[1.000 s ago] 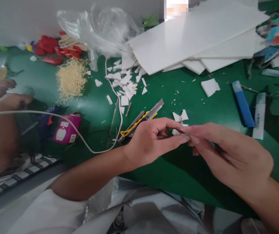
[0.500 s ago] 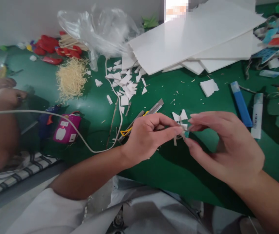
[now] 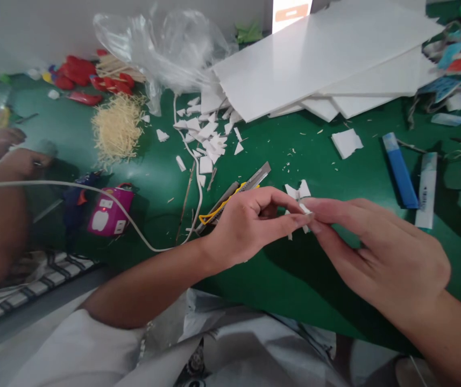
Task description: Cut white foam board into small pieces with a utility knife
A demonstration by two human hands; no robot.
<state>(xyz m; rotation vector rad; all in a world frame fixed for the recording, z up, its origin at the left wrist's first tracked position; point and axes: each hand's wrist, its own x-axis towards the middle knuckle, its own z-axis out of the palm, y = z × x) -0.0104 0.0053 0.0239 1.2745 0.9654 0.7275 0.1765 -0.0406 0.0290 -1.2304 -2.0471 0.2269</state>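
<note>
My left hand pinches a small white foam piece between thumb and forefinger. My right hand has its thumb and fingers pressed together at the right end of that same piece, against the left fingertips. Most of the piece is hidden by the fingers. Just beyond the fingertips, a notched white foam cutting shows above the green table; whether it joins the held piece I cannot tell. Beside my left hand lies a box cutter with its blade out and a yellow part.
White foam scraps lie beyond my left hand, near large white foam sheets. A white cable loops past a magenta box. Blue and white tubes lie right. Another person's hands are at far left.
My right hand's thumb and fingers have come together on the small foam piece, closing the gap between them. My left hand has shifted slightly right.
</note>
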